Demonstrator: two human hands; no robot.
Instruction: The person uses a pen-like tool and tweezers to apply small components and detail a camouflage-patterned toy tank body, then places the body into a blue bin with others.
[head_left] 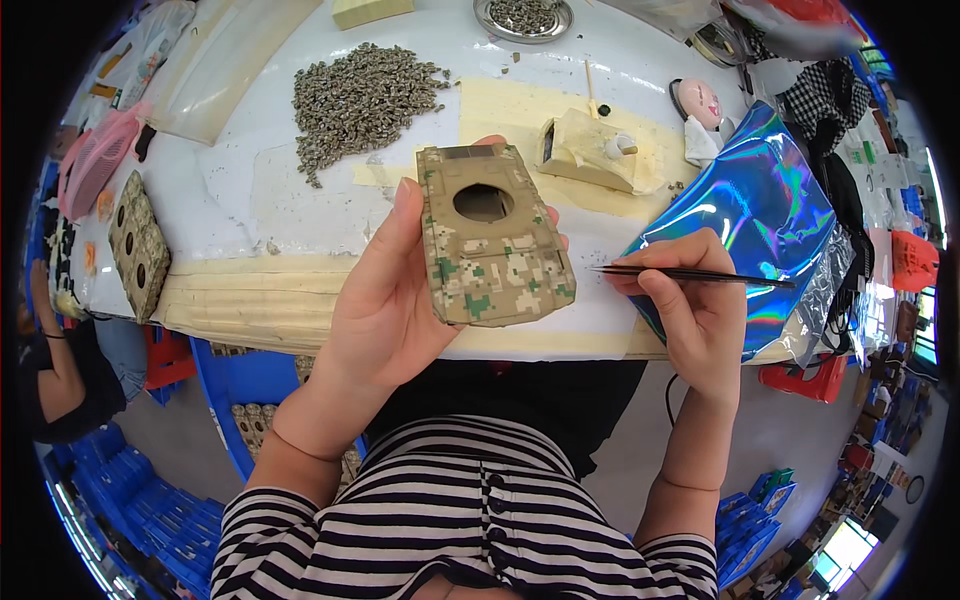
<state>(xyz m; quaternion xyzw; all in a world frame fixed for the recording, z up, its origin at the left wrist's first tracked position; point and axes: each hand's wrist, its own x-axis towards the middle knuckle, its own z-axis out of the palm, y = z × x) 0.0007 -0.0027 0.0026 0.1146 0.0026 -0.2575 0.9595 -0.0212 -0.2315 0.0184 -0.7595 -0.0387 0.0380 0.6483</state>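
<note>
My left hand (pixel 385 285) holds up a model tank hull (pixel 500 250) in tan and green pixel camouflage, with a round hole in its top. The thumb lies along its left edge, and fingertips show at the far and right edges. To the right, my right hand (pixel 690 305) pinches dark, slim tweezers (pixel 700 274), their points aimed left toward the hull but apart from it. Beyond the hull a large heap of small grey-brown parts (pixel 360 105) lies on the white table.
A taped block (pixel 600 152) with a small white bottle top stands behind my right hand. A shiny holographic pouch (pixel 760 210) lies at right. Another camouflaged piece (pixel 138 247) and a pink basket (pixel 100 160) are at left. A metal dish (pixel 524 18) holds more parts.
</note>
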